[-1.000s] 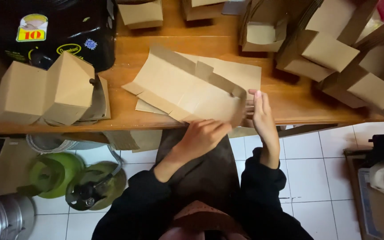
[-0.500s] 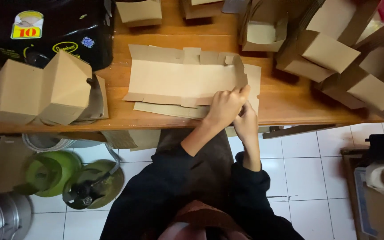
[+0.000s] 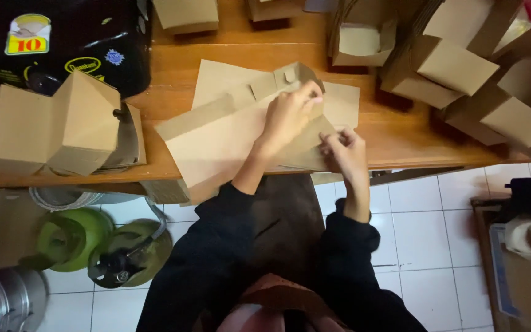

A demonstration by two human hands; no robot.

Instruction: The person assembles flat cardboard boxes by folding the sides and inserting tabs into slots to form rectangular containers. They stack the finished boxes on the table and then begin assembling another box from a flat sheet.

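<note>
A flat brown cardboard box blank (image 3: 216,138) lies tilted over the front edge of the wooden table (image 3: 394,138), on top of more flat sheets (image 3: 342,101). My left hand (image 3: 290,114) presses on its upper right part, fingertips pinching a folded flap near a small tab. My right hand (image 3: 342,154) grips the blank's right edge just below, near the table's front edge. Black sleeves cover both my arms.
Folded brown boxes (image 3: 50,126) stand at the table's left, in front of a black bag (image 3: 62,43). Many more boxes (image 3: 480,80) pile up at the right and back. Below on white tiles (image 3: 419,233) sit green gas cylinders (image 3: 78,237) and a metal pot (image 3: 4,301).
The blank has swung round, its left end now hanging over the front edge. My left hand moved up onto the flap, and my right hand shifted down to the right edge.
</note>
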